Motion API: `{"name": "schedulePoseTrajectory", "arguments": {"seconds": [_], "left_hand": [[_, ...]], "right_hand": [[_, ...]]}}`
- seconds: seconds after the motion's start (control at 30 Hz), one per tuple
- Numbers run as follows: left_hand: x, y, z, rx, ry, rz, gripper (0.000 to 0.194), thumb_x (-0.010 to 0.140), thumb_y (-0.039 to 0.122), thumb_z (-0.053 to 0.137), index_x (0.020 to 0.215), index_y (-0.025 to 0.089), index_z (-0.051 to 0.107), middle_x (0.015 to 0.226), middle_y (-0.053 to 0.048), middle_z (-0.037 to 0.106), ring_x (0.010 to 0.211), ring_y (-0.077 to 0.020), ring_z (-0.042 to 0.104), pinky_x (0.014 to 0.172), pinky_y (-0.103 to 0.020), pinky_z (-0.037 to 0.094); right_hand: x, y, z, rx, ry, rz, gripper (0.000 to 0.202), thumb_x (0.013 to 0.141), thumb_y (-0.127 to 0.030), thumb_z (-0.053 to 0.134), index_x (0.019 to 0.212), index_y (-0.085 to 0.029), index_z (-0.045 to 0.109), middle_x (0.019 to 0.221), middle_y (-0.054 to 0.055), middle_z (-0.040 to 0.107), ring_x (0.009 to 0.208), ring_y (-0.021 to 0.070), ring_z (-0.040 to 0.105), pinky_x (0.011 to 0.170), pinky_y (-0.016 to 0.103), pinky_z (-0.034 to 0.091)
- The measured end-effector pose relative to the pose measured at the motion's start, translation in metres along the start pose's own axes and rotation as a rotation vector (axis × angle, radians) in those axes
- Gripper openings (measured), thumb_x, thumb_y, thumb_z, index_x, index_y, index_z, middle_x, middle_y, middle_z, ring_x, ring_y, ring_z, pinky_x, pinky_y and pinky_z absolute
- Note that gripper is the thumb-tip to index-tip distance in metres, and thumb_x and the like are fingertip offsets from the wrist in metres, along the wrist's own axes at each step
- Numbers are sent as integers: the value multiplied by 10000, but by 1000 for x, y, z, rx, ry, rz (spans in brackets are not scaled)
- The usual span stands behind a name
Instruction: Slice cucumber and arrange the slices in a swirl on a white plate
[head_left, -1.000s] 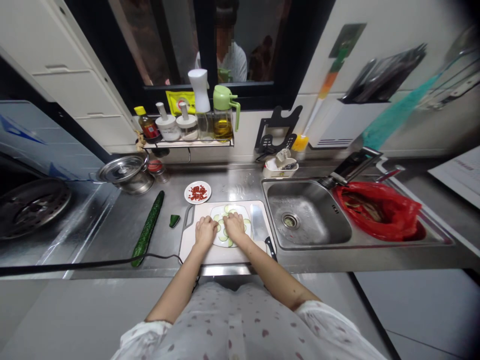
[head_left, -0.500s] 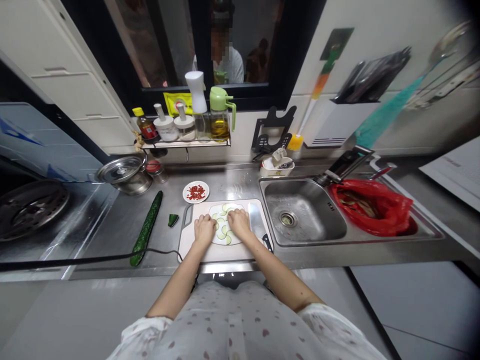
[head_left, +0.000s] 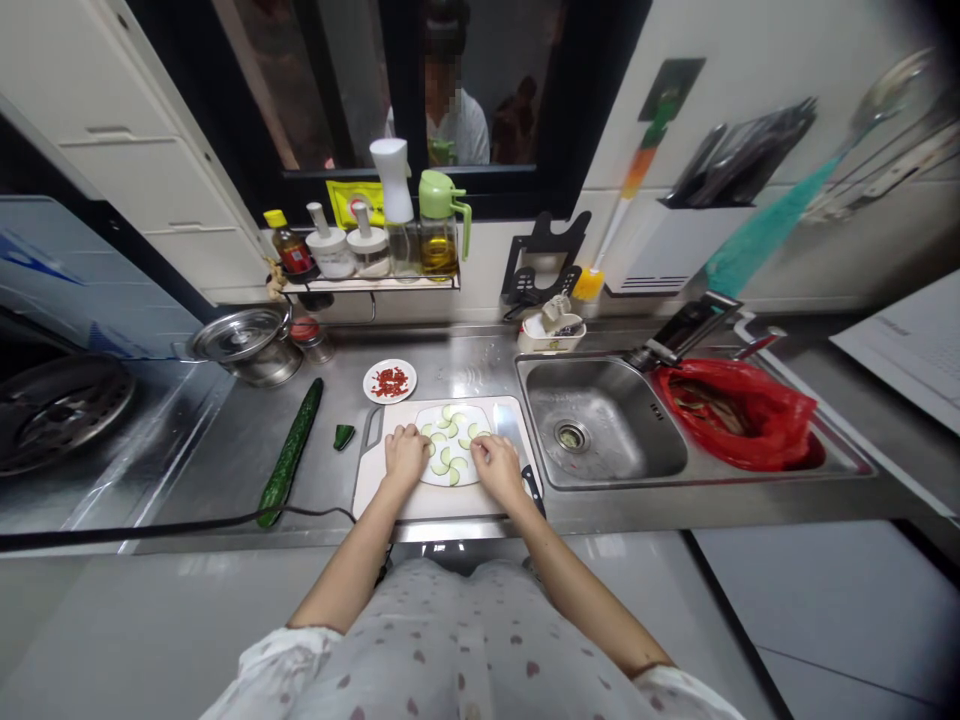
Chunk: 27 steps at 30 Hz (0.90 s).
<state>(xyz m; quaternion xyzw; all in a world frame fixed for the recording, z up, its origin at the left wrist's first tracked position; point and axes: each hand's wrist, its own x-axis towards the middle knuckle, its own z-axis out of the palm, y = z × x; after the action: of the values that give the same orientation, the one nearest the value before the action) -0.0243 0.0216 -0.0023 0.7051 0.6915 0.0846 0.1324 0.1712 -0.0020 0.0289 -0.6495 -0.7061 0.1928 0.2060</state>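
A white plate lies on the cutting board, with pale green-edged cucumber slices set on it in curved, fan-like groups. At the plate's left edge is my left hand, its fingers curled in beside the slices; what they hold, if anything, is hidden. My right hand is over the plate's right side, thumb and fingertips pinched together on a cucumber slice there. A knife with a black handle rests on the board's right side, partly behind my right hand.
Left of the board lie a whole cucumber and a cut cucumber end. Behind it stands a small plate of chopped red pieces. The sink and a red plastic bag are to the right. A dark cable crosses the counter's front.
My right hand has moved right and slightly towards me, from the plate's upper middle to its right side, uncovering slices. My left hand stays at the left edge, almost unmoved.
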Motion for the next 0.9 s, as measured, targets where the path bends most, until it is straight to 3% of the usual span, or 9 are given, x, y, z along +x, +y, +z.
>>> {"name": "schedulePoseTrajectory", "arguments": {"seconds": [0.13, 0.33, 0.47, 0.53, 0.73, 0.9], "left_hand": [[7, -12, 4, -270, 98, -159, 263, 790, 251, 564, 991, 271, 733, 991, -61, 625, 968, -210, 526, 873, -335, 382], [15, -39, -1, -853, 512, -383, 333, 775, 324, 561, 1040, 158, 676, 831, -27, 598, 675, -115, 497, 689, -250, 429], [21, -54, -21, -989, 833, -456, 297, 761, 317, 579, 995, 146, 643, 782, 3, 551, 659, -87, 460, 664, -216, 409], [26, -60, -30, -1016, 927, -467, 295, 759, 312, 588, 1006, 153, 621, 768, 19, 521, 648, -76, 446, 656, -203, 401], [49, -72, -40, -1112, 1072, -461, 311, 771, 295, 591, 1047, 155, 564, 773, 32, 475, 674, -68, 462, 664, -187, 395], [73, -72, -31, -1038, 1011, -537, 304, 794, 279, 566, 1072, 158, 566, 787, 26, 502, 675, -78, 483, 701, -214, 414]], "right_hand": [[-11, 0, 1, 23, 43, -32, 263, 923, -262, 432, 927, -195, 687, 865, 48, 661, 861, 190, 537, 810, 272, 338], [-16, 6, -8, 112, 211, -89, 298, 926, -271, 402, 989, -167, 675, 872, 74, 661, 861, 199, 543, 824, 296, 374], [-21, 11, -12, 192, 304, -99, 292, 919, -299, 414, 977, -163, 666, 820, 70, 643, 824, 196, 541, 799, 303, 400], [-24, 14, -11, 220, 332, -96, 287, 918, -301, 413, 965, -169, 664, 808, 68, 638, 811, 194, 539, 788, 306, 407], [-28, 18, -5, 225, 345, -101, 273, 912, -307, 427, 965, -178, 663, 792, 61, 634, 785, 193, 537, 784, 324, 408], [-28, 19, 0, 205, 322, -151, 262, 917, -306, 439, 954, -180, 665, 779, 54, 630, 791, 197, 537, 777, 327, 407]]}}
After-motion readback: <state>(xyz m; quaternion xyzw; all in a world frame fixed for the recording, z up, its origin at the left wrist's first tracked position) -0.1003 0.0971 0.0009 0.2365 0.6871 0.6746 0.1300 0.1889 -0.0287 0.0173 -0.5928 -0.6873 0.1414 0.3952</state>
